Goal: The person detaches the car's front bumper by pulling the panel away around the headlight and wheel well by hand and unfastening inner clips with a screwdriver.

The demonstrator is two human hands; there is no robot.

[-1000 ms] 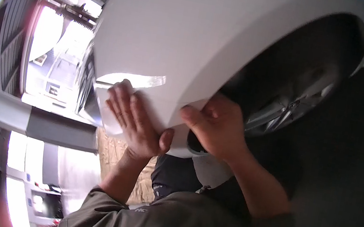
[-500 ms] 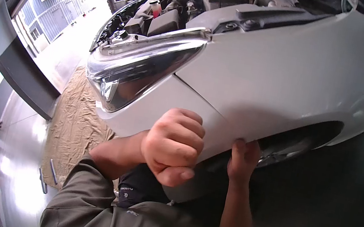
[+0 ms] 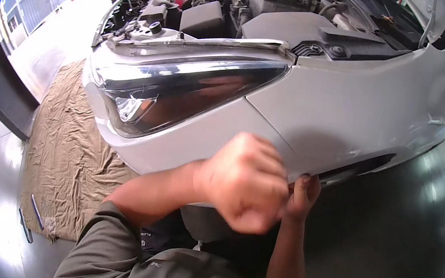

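Observation:
My left hand (image 3: 250, 182) is a closed fist, slightly blurred, raised in front of the white front bumper (image 3: 172, 157). Nothing shows in its fingers, and its far side partly covers the area by my right hand. At the bumper's rear lower corner, beside the wheel arch (image 3: 359, 168), my right hand (image 3: 302, 195) grips the edge. Its thumb is up against the panel; the fingers are partly hidden. A seam separates the bumper from the fender (image 3: 351, 107). Above the bumper sits the headlight (image 3: 183, 91).
The engine bay (image 3: 209, 7) is exposed under the raised hood (image 3: 418, 10). A wrinkled tan cloth (image 3: 66, 160) covers the floor at left, with two thin bars (image 3: 37, 211) at its lower edge. A dark pillar (image 3: 3, 79) stands further left.
My fist has moved right, closer to my right hand, which still holds the bumper edge. The view has shifted, showing more of the engine bay.

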